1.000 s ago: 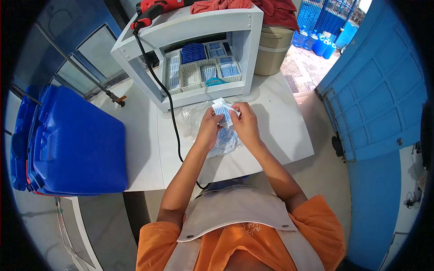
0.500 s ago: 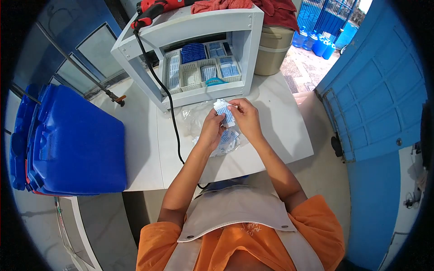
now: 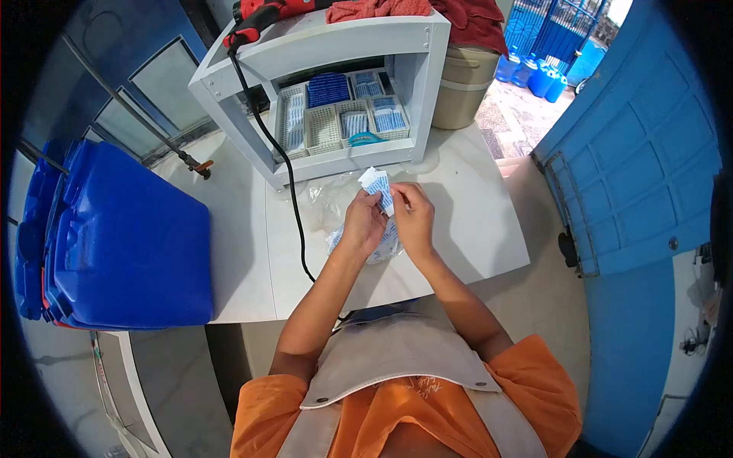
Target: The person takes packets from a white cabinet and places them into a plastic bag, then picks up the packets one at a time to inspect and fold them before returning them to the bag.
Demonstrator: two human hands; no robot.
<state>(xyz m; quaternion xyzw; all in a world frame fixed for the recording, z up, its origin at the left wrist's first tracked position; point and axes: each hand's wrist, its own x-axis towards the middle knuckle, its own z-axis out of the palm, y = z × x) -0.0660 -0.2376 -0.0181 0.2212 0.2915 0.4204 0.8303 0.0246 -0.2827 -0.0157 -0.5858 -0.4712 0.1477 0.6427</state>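
Note:
A small stack of white paper packets with blue print (image 3: pixel 377 185) is held above the white table. My left hand (image 3: pixel 364 221) is closed around the lower left of the stack, thumb on top. At its right edge, the fingers of my right hand (image 3: pixel 413 215) pinch the packets. Beneath both hands lies a clear plastic bag (image 3: pixel 388 246) with more of these printed packets in it, partly hidden by my hands.
A white shelf unit (image 3: pixel 336 160) stands behind, holding baskets of packets (image 3: pixel 388 118) and an empty-looking basket (image 3: pixel 321 130). A black cord (image 3: pixel 296 206) hangs across the table (image 3: pixel 473 221). Blue water containers (image 3: pixel 137 237) stand at left; a beige bucket (image 3: pixel 460 88) sits at back right.
The packets are now fanned slightly apart in my left hand. My right hand has turned and dropped a little along their right edge.

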